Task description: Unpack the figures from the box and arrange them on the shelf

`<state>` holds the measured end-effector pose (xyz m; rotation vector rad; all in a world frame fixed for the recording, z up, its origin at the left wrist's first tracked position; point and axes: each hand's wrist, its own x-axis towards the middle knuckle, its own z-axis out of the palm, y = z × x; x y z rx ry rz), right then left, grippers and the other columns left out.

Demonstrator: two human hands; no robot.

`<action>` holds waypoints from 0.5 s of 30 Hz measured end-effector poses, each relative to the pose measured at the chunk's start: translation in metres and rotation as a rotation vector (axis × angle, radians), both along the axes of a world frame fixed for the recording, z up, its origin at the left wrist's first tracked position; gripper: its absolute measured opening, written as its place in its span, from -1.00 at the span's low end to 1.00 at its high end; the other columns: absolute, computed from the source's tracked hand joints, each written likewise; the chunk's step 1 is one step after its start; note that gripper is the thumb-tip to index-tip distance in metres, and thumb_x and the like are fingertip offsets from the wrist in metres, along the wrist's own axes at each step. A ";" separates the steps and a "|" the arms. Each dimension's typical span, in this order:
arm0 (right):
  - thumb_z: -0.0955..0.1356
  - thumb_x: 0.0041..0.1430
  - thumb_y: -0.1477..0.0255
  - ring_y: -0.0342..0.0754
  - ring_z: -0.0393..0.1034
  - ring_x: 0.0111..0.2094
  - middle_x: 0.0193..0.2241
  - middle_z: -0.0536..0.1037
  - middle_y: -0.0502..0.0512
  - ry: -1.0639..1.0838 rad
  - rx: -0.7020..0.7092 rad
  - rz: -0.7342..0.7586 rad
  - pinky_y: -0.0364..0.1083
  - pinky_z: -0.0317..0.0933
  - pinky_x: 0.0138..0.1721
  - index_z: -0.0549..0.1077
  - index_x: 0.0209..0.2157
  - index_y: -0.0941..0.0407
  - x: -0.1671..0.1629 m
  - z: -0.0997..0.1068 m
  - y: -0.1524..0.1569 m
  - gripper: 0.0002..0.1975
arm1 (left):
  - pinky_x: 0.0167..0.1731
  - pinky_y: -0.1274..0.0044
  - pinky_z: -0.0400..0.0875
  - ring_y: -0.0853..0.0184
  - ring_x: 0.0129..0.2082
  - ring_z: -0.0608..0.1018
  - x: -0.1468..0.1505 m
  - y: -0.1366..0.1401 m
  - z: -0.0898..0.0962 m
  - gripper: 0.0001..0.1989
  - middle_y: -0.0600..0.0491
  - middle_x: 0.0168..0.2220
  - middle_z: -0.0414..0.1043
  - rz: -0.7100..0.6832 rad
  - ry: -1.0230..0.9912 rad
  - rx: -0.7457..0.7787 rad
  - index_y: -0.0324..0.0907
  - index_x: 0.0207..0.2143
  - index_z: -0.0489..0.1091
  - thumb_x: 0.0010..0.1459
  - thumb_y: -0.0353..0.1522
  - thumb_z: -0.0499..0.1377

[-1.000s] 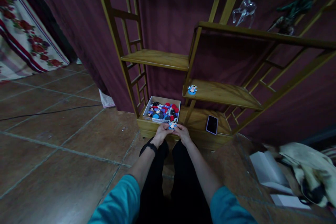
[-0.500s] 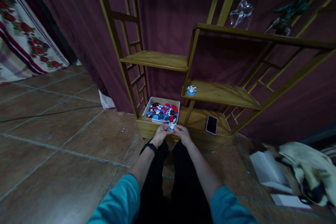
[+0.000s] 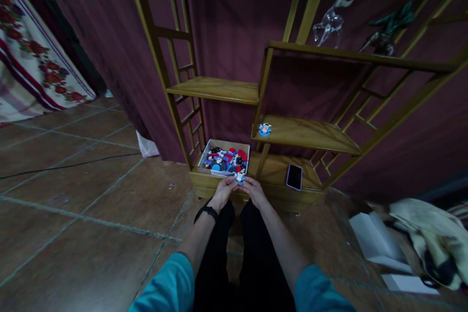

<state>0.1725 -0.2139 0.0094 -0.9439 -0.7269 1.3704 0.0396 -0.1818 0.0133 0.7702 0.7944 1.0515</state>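
Note:
Between my two hands is a small toy figurine (image 3: pixel 239 178) with a blue base and a light body. My left hand (image 3: pixel 224 192) grips it from the left side, and my right hand (image 3: pixel 255 190) from the right, fingertips pinching the base. Just beyond them a white cardboard box (image 3: pixel 203 171) sits on the bottom shelf, filled with several figurines on red, blue, purple and black bases. A similar figurine (image 3: pixel 264 129) on a blue base stands upright at the left end of the middle shelf (image 3: pixel 310 133).
A phone (image 3: pixel 294 177) lies on the bottom shelf at right. An upper-left shelf (image 3: pixel 215 89) overhangs the box. Higher up are a clear glass deer (image 3: pixel 329 23) and a dark green figure (image 3: pixel 388 29). White boxes (image 3: pixel 378 241) and cloth (image 3: pixel 426 226) lie on the floor at right.
The view has shifted slightly. Both hands still hold the figurine, which now appears a little more upright and nearer to me, just in front of the box.

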 end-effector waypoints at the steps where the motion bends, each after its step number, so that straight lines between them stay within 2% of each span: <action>1: 0.48 -0.23 0.26 0.03 0.46 -0.23 -0.27 0.56 0.15 0.006 -0.004 0.000 0.09 0.27 -0.08 0.50 -0.26 0.15 0.000 0.000 0.000 -0.57 | -0.28 0.52 0.34 0.41 -0.42 0.49 0.000 0.000 0.001 -0.66 0.01 -0.42 0.48 0.000 -0.009 -0.013 -0.27 -0.35 0.40 -0.26 -0.44 0.36; 15: 0.49 -0.27 0.30 -0.02 0.47 -0.31 -0.35 0.57 0.12 -0.019 -0.043 -0.094 0.05 0.31 -0.14 0.51 -0.35 0.15 -0.003 0.001 0.000 -0.64 | -0.23 0.49 0.38 0.38 -0.41 0.51 -0.001 -0.002 0.007 -0.74 -0.03 -0.44 0.49 0.026 -0.032 -0.040 -0.32 -0.40 0.45 -0.24 -0.48 0.35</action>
